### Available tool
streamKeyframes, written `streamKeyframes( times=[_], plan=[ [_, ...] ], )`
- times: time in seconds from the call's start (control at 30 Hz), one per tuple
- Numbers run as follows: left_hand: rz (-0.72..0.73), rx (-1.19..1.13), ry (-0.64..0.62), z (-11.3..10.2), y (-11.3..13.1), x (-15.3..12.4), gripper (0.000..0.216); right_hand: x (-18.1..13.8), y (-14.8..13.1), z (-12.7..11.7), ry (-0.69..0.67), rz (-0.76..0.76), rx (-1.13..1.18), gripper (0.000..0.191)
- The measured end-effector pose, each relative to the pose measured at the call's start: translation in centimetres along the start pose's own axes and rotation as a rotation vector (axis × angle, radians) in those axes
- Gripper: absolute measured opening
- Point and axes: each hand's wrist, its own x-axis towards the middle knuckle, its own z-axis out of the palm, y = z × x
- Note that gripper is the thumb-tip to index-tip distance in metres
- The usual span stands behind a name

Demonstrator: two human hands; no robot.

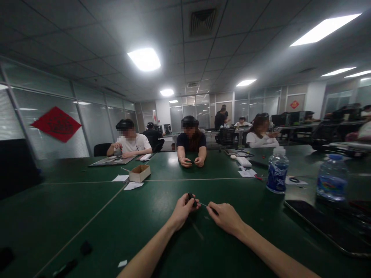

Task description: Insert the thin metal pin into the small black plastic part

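My left hand [182, 211] is closed around a small black object [191, 197], held just above the green table. Its exact kind is too small and dark to make out. Opposite it, my right hand [226, 217] grips a thin screwdriver [203, 204] by its dark handle. The metal shaft points left and reaches the black object at my left fingers. Whether the tip sits in a screw is hidden.
On the green table [121, 216] stand an open cardboard box [140, 173], a blue-labelled bottle [277, 172] and a blue-capped bottle [332, 179]. A phone [319, 222] lies at right, a paper scrap [122, 263] nearby. A co-worker [191, 143] sits opposite.
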Motion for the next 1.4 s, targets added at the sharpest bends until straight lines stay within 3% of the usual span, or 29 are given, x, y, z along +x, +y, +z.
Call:
streamKeyframes(
  times=[0.23, 0.8, 1.0, 1.4],
  plan=[
    [0.005, -0.050, 0.057, -0.31, -0.30, 0.17, 0.042, -0.17, -0.39, -0.47, -0.036, -0.001, -0.004, 0.032],
    [0.071, 0.069, 0.030, -0.37, 0.10, -0.01, 0.041, -0.18, -0.45, -0.82, -0.064, -0.005, -0.013, 0.032],
    [0.052, -0.027, 0.054, -0.45, -0.08, 0.20, 0.053, -0.21, -0.29, -0.66, -0.043, -0.001, -0.048, 0.032],
    [0.036, -0.041, 0.041, -0.32, 0.25, -0.03, 0.051, -0.14, -0.10, -0.47, -0.047, -0.013, -0.018, 0.032]
  ],
)
